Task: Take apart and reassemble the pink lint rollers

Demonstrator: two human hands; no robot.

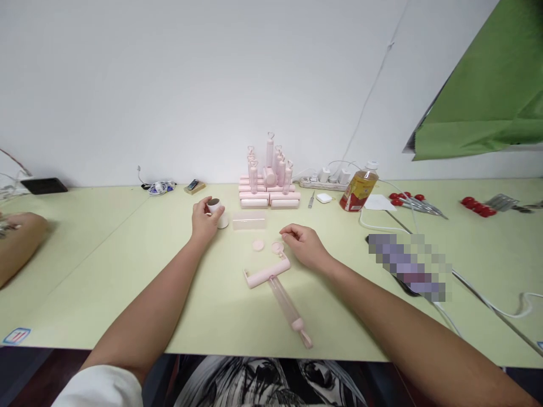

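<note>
White roll (213,208) in your left hand (206,220), pink roller (268,275) before you

Your left fingers are clamped on the roll, thumb on one side and fingers on the other; it stands tilted, its dark open end facing up. You have it over the pale green table (114,232), left of the other pink parts. Just to its right lies a clear cover (249,221), lengthwise.

Your right hand (306,246) is low over the table, fingers curled, tips near the thumb. You cannot tell from this view whether they meet, or whether they touch the ring cap (277,247) just beside them. A flat disc (258,245) lies left of that cap.

The roller lies nearest you, head slanted, its clear handle pointing towards the table's front edge and to the right, strap loop at the end.

Behind the cover, by the wall: a pile of more rollers (253,198), several handles upright. To its right, a power strip (314,183) with plugs, a small white case (324,198) and a bottle (358,191) of amber liquid, leaning in view. Beyond your right hand lies a phone (403,268), its screen blurred out. Far right, red-handled tools (418,204) lie in bunches.
</note>
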